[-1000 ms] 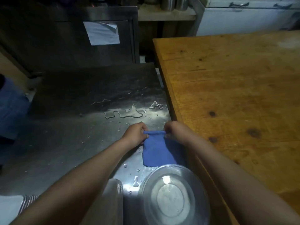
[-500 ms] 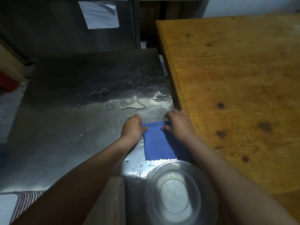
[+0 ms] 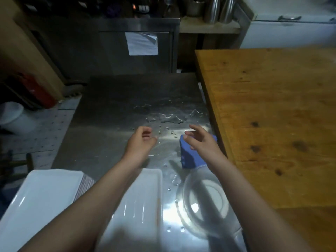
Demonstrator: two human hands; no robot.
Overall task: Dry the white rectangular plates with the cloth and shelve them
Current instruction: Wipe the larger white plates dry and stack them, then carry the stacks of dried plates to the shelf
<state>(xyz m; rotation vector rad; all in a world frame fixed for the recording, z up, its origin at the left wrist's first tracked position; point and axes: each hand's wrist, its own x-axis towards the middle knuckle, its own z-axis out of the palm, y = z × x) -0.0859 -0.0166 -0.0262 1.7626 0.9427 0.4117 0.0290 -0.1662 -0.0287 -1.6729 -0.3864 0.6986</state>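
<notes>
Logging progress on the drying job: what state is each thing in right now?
Blue cloth: folded, flat on the counter, unheld.
Left hand: open, empty.
Right hand: open, above the cloth.
Near white plate: wet, streaked with water.
Left white plate: lying flat, wetness unclear.
Steel counter: puddled.

The cloth (image 3: 189, 157) lies on the tabletop (image 3: 112, 124) near its right edge, with a neighbouring tabletop (image 3: 272, 115) just right of the cloth. Just in front of the cloth sits a bowl (image 3: 205, 199); in front and left of the cloth lies a plate (image 3: 143, 197), and a second plate (image 3: 41, 197) lies farther left. Behind the cloth spreads a puddle (image 3: 169, 118), and well behind it stands a cabinet (image 3: 112, 51) with a paper sheet (image 3: 142, 43) on its front.
</notes>
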